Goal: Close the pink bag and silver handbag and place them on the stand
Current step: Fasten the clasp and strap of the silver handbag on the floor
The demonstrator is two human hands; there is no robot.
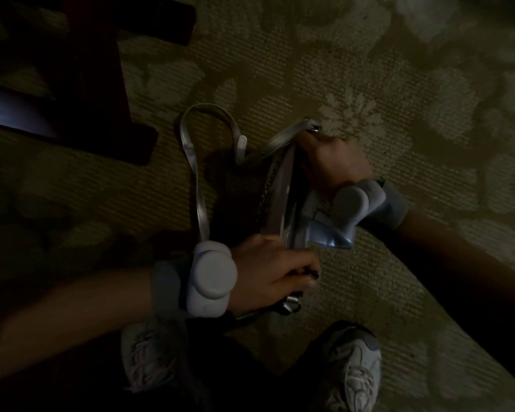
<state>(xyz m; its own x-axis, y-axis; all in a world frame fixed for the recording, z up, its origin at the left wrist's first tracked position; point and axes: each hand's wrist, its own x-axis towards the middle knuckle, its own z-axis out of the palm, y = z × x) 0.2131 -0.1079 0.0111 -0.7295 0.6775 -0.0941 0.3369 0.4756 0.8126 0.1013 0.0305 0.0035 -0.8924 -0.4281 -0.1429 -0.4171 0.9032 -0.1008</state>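
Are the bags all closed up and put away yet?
Not yet. Nothing looks finished. Both hands, left and right, hold the silver handbag over the carpet, and its zipper still gapes open. It still needs zipping and placing on the stand. The pink bag isn't in view.

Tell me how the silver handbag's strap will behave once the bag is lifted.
The strap likely hangs floppy: it lies in a loose loop on the carpet. It looks thin and flat, so probably light, and it may swing or snag as the silver handbag, held at both ends by the left hand and right hand, rises.
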